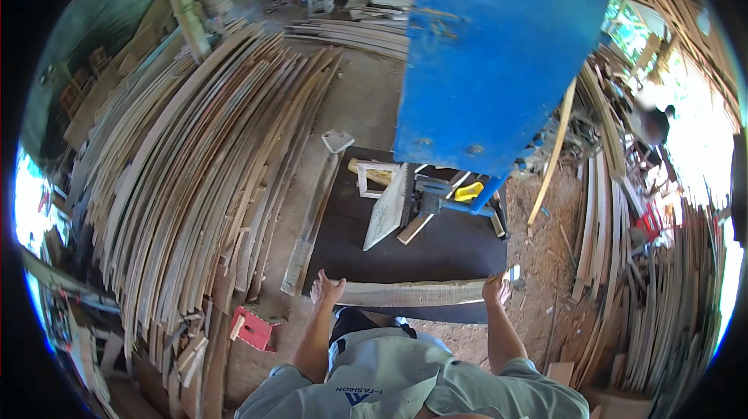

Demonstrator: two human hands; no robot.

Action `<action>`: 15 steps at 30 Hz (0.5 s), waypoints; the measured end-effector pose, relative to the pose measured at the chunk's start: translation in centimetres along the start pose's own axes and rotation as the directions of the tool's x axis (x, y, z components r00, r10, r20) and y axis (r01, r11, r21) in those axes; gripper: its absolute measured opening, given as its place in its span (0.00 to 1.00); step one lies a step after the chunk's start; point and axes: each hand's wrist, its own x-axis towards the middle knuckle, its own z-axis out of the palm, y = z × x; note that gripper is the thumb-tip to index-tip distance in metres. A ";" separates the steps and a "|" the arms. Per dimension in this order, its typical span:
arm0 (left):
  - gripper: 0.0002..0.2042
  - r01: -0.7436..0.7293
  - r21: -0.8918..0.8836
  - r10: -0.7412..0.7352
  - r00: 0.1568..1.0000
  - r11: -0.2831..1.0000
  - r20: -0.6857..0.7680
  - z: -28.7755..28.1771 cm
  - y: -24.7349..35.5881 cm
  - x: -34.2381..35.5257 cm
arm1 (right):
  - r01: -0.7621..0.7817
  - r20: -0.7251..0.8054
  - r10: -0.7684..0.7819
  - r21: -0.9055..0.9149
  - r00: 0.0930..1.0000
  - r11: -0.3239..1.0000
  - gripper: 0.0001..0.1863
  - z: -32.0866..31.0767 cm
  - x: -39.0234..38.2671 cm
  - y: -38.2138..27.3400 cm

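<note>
A wooden board (413,293) lies crosswise just in front of my body, over the near edge of the dark machine table (343,236). My left hand (327,288) is closed round its left end, thumb on top. At the other end my right hand (497,289) grips it in the same way. Beyond the board stands a tall blue machine (499,53) that looks like a band saw. A pale upright panel (387,213) and a metal guide bracket (428,193) sit beneath its blue housing.
A yellow object (469,191) and several wood offcuts rest on the table. Long planks (195,162) are stacked at the left, with more planks (598,216) on the right. A red stool (253,329) stands at lower left. Other people (653,123) are at the right and far back.
</note>
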 end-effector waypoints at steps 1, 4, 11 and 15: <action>0.47 0.019 -0.013 -0.019 1.000 1.000 -0.006 0.2 -0.2 -0.1 | -0.088 0.155 0.086 0.010 0.984 0.996 0.27 -0.8 0.2 0.2; 0.44 0.011 -0.025 -0.011 1.000 1.000 -0.020 -0.4 0.3 -0.1 | -0.248 0.347 0.222 0.030 0.911 0.968 0.34 -0.6 0.6 1.5; 0.43 -0.178 -0.114 0.125 0.922 0.977 -0.365 -0.7 0.6 1.1 | -0.047 0.031 0.038 0.377 0.999 0.925 0.41 1.5 1.4 2.8; 0.42 -0.243 -0.272 0.119 0.907 0.931 -0.404 -2.7 2.0 1.4 | -0.123 0.084 0.096 0.427 0.992 0.896 0.24 1.7 1.6 3.5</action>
